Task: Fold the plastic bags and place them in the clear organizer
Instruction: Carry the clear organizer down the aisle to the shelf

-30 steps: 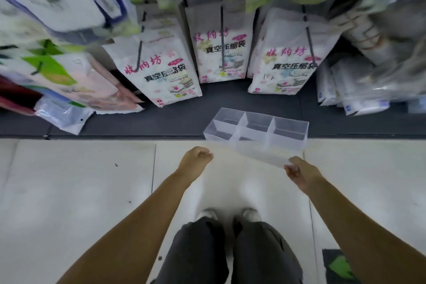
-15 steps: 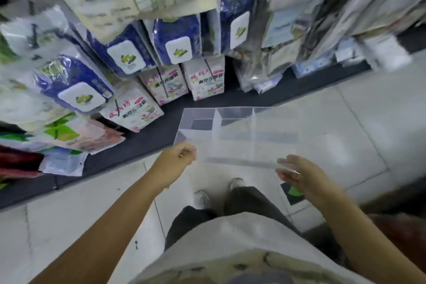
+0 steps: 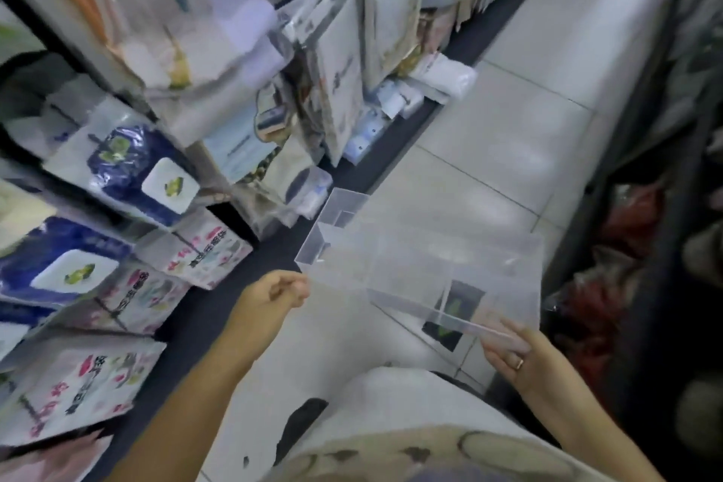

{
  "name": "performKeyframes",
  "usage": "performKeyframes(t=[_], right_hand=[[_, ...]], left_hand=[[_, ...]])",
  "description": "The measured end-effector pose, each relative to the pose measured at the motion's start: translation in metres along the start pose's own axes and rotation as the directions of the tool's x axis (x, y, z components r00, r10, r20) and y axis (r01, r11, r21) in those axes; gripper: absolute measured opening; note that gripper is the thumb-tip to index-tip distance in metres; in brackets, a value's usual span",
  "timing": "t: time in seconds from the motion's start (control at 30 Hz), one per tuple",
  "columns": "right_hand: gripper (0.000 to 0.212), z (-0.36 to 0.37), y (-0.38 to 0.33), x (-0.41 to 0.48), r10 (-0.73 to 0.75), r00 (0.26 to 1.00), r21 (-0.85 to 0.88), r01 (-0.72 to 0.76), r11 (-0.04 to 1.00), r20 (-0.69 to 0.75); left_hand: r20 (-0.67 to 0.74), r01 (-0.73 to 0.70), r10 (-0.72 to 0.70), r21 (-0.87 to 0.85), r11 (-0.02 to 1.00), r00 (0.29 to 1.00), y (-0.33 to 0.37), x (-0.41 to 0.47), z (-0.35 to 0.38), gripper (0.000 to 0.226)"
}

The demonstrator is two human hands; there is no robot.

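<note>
A clear plastic organizer with several compartments hangs in the air in front of me, held level above the pale tiled floor. My left hand is closed on its near left corner. My right hand, a ring on one finger, grips its near right edge. The organizer's compartments look empty. No loose plastic bags for folding show in this view.
A shop rack crowded with hanging packaged bags fills the left, over a dark base shelf. A dark shelf with reddish goods stands on the right. The tiled aisle runs between them. A dark floor mat shows through the organizer.
The organizer has come up off the dark base shelf into both hands. My view has swung to the right, along the aisle, and the right-hand shelf has come into sight.
</note>
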State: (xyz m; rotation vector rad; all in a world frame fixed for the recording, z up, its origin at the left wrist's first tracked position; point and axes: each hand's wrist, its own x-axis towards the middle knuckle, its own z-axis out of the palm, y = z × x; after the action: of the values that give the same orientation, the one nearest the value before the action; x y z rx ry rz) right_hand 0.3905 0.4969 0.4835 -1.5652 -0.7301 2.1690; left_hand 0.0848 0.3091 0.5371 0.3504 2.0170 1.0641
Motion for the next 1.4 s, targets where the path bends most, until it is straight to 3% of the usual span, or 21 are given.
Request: performKeyframes(t=[0.13,0.5,0.77,1.03,1.23,1.4], right_hand=[[0.038,-0.023,-0.038,0.039,-0.024,0.995,0.092,0.033,0.995,-0.097],[0.033,-0.022,-0.172,0.193,-0.026,0.970,0.249,0.089,0.964,-0.243],[0.016,-0.021,-0.326,0.271,-0.052,0.923,0.349,0.196,0.916,-0.382],[0.011,-0.044,-0.470,0.368,-0.012,0.870,0.467,0.276,0.840,-0.494],[0.009,-0.087,-0.618,0.477,0.015,0.888,0.486,0.237,0.841,-0.460],[0.015,-0.112,-0.757,0.560,-0.010,0.894,0.405,0.214,0.889,-0.449]], left_hand=[[0.077,0.001,-0.006,0.055,0.998,0.997,0.044,0.052,0.051,0.011],[0.200,0.008,-0.044,0.179,0.984,0.979,0.161,0.229,0.149,0.012],[0.324,-0.105,0.002,0.300,0.948,0.946,0.335,0.431,0.230,0.012],[0.449,-0.237,0.073,0.321,0.917,0.891,0.512,0.580,0.384,0.013],[0.439,-0.159,0.031,0.258,0.953,0.898,0.606,0.654,0.508,0.016],[0.410,-0.110,-0.002,0.249,0.962,0.912,0.678,0.717,0.569,0.014]])
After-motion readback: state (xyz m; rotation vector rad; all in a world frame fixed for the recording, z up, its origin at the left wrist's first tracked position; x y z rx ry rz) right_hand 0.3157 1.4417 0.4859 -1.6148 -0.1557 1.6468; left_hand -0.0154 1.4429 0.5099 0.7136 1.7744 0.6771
